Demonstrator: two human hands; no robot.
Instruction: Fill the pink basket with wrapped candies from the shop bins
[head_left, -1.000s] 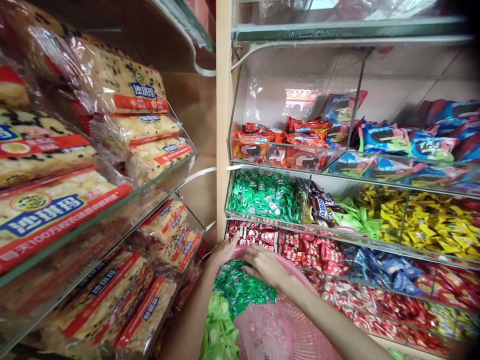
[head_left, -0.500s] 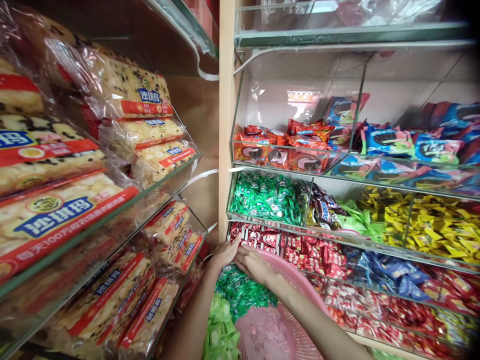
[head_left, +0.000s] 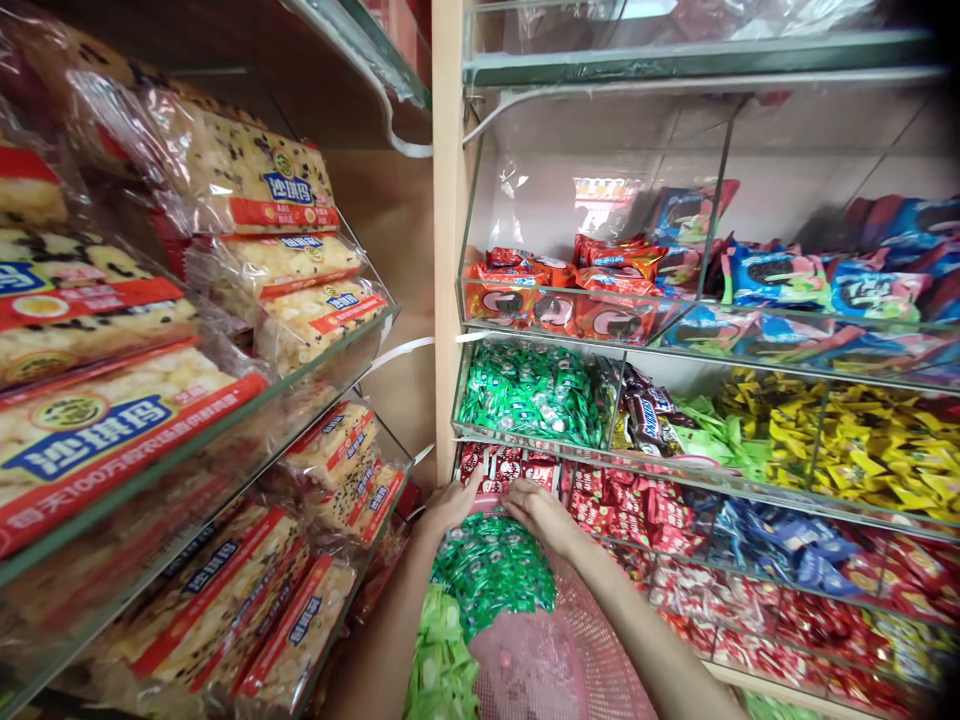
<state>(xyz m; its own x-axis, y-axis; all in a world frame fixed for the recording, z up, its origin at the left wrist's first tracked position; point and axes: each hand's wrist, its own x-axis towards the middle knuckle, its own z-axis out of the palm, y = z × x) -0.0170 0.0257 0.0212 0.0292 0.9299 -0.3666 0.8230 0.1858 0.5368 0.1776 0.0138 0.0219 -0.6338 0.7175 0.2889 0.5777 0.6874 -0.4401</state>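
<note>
A pink mesh basket (head_left: 607,640) sits low at the centre, holding dark green wrapped candies (head_left: 499,570) at its far side and light green packets (head_left: 440,660) at its left. My left hand (head_left: 452,503) is at the basket's far left edge, its fingers pointing toward a bin of red packets (head_left: 514,468); what they hold, if anything, is hidden. At the far right part of the rim is my right hand (head_left: 536,508), fingers curved over the edge, just in front of the same red packets. A gap separates the two hands.
Glass bins hold green candies (head_left: 532,395), yellow packets (head_left: 877,440), blue packets (head_left: 787,540) and orange packets (head_left: 555,300). Large wrapped pastries (head_left: 262,180) fill the left shelves. A wooden post (head_left: 448,230) stands between the two shelf units.
My right hand has moved right, away from my left hand, uncovering more of the dark green candies. The left hand has barely moved. The view has shifted slightly.
</note>
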